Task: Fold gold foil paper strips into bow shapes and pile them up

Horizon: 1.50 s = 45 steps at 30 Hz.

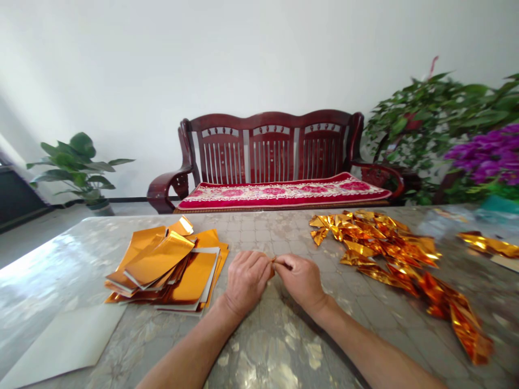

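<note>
My left hand (248,278) and my right hand (299,278) meet over the middle of the table, fingers closed on a small piece of gold foil paper (272,268). Most of that sheet is hidden behind the left fingers. The right thumb and forefinger pinch its edge. To the left of my hands lies a loose pile of gold foil paper sheets (174,270), some with a white back showing. On the right is a heap of folded, shiny gold foil pieces (381,243), stretching toward the table's near right.
A pale sheet (67,343) lies at the table's (259,351) near left. Clear plastic (446,221) is at the far right. Behind the table stand a dark red wooden bench (271,151), a potted plant (77,170), leafy greenery (425,119) and purple flowers (488,154).
</note>
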Motion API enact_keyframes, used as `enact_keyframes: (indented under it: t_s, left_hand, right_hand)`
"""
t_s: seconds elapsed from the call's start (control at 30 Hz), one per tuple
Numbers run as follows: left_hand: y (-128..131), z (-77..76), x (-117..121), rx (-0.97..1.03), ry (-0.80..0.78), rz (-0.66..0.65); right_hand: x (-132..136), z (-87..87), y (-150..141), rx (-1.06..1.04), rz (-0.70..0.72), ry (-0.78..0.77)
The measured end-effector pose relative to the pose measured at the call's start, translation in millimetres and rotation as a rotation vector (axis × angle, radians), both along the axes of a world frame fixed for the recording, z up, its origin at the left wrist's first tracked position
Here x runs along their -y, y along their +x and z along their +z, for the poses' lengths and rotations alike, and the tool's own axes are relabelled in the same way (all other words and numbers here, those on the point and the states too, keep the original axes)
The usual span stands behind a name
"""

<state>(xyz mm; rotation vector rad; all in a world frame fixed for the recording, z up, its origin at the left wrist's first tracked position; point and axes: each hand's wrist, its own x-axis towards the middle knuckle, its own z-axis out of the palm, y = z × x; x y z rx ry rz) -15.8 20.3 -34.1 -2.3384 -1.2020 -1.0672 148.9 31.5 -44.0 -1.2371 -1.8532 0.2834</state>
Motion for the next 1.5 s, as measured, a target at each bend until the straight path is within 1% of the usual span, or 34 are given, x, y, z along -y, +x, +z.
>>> enact_keyframes:
  t_s: [0.07,0.13,0.23,0.33,0.4,0.57,0.73,0.83,0.9,1.07,1.13,1.23,1.33,1.5]
  left_hand:
    - [0,-1.7,-1,-0.001,-0.027,0.004]
    - [-1,-3.5,-2,-0.006,-0.062,0.003]
    - [-1,-4.6,-3,-0.006,-0.099,-0.004]
    - [-1,-4.1,-2,-0.006,-0.109,-0.007]
    - [0,-4.1,-2,-0.008,-0.112,0.012]
    - [1,-5.6,-3,0.01,-0.11,0.074]
    - [2,-4.8,-1,0.002,-0.126,0.036]
    - [2,-5.7,-2,0.047,-0.159,0.036]
    - [1,-7.3,-4,0.115,-0.206,0.04]
    - [3,-11.2,-10,0.341,-0.412,-0.029]
    - [5,-11.5,-11,0.415,-0.475,-0.063]
    - [7,-10.5,-13,0.505,-0.502,-0.088]
    - [8,-8.6,-13,0.557,-0.52,-0.108]
    - [8,-6.7,-13,0.649,-0.651,-0.163]
  right_hand:
    - [-1,-0.3,0,-0.014,-0.001,-0.015]
    - [-2,-0.4,-1,-0.032,-0.035,-0.007]
    - [-4,0.1,0,-0.034,-0.068,0.105]
    - [-4,1.3,3,0.048,0.009,0.249]
    - [-4,2.5,4,0.102,0.047,0.289]
    - [-3,7.2,7,0.183,0.046,0.293]
    - [-2,11.3,8,0.201,-0.011,0.233]
    - [-5,10.1,8,0.138,0.0,0.161]
    - [-9,7.4,8,0.014,0.05,0.06]
    - [-21,-1.0,9,-0.567,0.227,-0.388]
    - [-24,-2.7,9,-0.69,0.299,-0.516]
    - [-24,-2.7,9,-0.768,0.382,-0.607]
    - [-23,-1.9,8,-0.835,0.41,-0.664]
    - [-23,-5.0,7,-0.896,0.456,-0.717]
